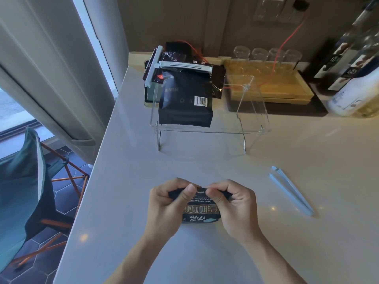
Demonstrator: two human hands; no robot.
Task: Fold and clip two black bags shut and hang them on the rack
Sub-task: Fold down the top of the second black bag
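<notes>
A black coffee bag (202,211) with white lettering lies on the counter near me. My left hand (167,203) and my right hand (235,203) both pinch its top edge, which is rolled over. A light blue clip (292,190) lies open on the counter to the right, apart from my hands. On the clear acrylic rack (252,111) at the back hangs another black bag (185,99), closed by a white clip (184,67) resting across the rack's top. A further clipped dark bag (154,66) sits behind it to the left.
A wooden tray (287,87) with upturned glasses (266,55) stands behind the rack. Bottles (352,74) crowd the far right. An orange cable (287,41) runs down the wall. The counter's left edge drops to a folding chair (26,181).
</notes>
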